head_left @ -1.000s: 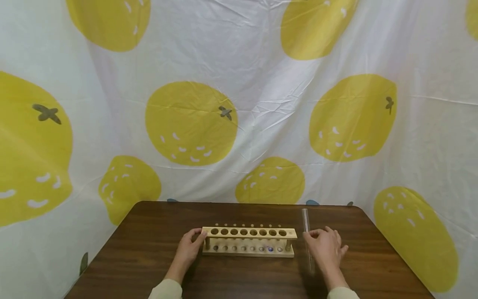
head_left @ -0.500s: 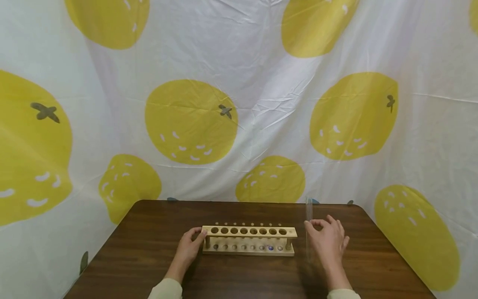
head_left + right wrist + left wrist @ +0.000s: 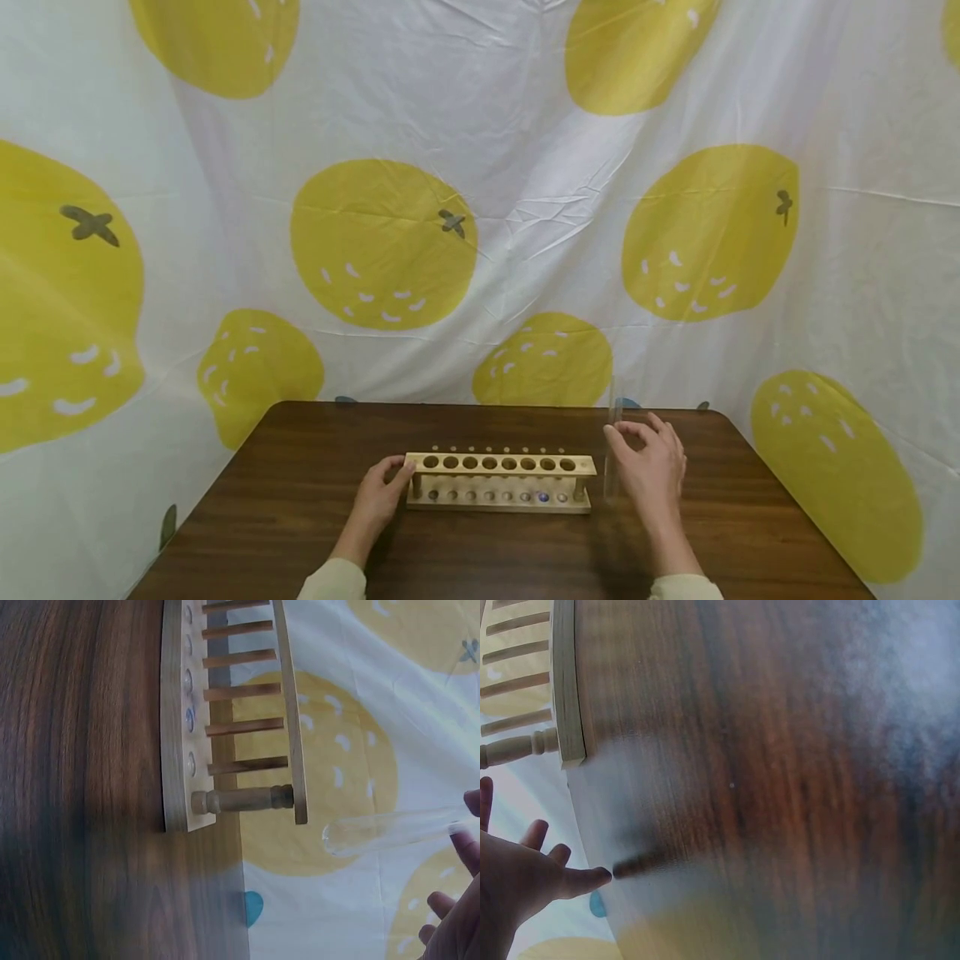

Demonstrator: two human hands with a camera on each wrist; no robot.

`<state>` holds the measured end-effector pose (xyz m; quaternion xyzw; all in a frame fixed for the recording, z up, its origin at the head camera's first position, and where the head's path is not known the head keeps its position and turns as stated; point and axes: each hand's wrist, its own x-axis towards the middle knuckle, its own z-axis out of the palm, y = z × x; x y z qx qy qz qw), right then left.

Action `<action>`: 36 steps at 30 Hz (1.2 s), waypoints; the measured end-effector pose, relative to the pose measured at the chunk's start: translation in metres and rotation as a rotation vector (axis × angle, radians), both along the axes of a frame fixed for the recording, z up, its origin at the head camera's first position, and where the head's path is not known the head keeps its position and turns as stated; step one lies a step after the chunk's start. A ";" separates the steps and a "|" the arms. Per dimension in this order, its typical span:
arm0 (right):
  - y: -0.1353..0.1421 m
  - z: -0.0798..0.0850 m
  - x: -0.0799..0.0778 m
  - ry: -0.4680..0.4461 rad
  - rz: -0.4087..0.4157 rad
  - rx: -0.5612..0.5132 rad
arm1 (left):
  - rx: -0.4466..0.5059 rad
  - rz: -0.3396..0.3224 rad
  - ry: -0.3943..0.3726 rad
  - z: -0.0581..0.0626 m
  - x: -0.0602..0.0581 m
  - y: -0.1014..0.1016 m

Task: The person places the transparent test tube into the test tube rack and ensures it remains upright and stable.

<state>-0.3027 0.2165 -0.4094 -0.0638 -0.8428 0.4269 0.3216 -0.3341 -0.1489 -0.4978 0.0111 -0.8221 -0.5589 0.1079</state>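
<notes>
A wooden test tube rack [image 3: 501,470] stands upright on the table, its round holes in a row along the top rail. My left hand [image 3: 378,493] pinches the left end of that rail between thumb and fingers. Right of the rack, my right hand [image 3: 651,467] pinches a clear glass test tube [image 3: 612,483] between thumb and forefinger, holding it upright. In the right wrist view the rounded lower end of the tube [image 3: 352,836] is apart from the rack and a little above its top rail. The left hand [image 3: 525,885] shows partly in its wrist view; its grip lies outside that frame.
Several short pegs [image 3: 244,691] stand along the rack's back. One base hollow [image 3: 543,497] looks blue. The dark wooden table [image 3: 480,558] ends at a white curtain [image 3: 525,250] with yellow fruit prints.
My right hand has lifted the test tube off its lower, slightly tilted position, upright and a little toward the rack. The left hand and the rack have stayed put.
</notes>
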 end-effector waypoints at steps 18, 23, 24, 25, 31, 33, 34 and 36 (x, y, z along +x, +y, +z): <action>-0.016 -0.005 -0.016 0.134 0.110 -0.134 | 0.011 -0.015 -0.002 0.000 -0.001 -0.001; -0.020 -0.008 -0.020 0.118 0.120 -0.140 | 0.017 -0.016 0.002 0.000 0.000 -0.001; -0.021 -0.008 -0.020 0.115 0.123 -0.139 | 0.018 -0.016 0.001 0.000 0.000 -0.001; -0.021 -0.008 -0.021 0.114 0.125 -0.140 | 0.020 -0.016 0.002 0.000 0.000 -0.001; -0.025 -0.008 -0.025 0.091 0.133 -0.143 | 0.010 -0.014 0.003 -0.001 -0.001 -0.002; -0.026 -0.008 -0.026 0.074 0.141 -0.142 | 0.003 -0.017 0.004 -0.001 -0.001 -0.002; -0.026 -0.008 -0.026 0.065 0.145 -0.141 | 0.002 -0.018 0.006 -0.002 -0.001 -0.002; -0.027 -0.009 -0.027 0.050 0.154 -0.140 | 0.004 -0.021 0.008 -0.002 -0.001 -0.002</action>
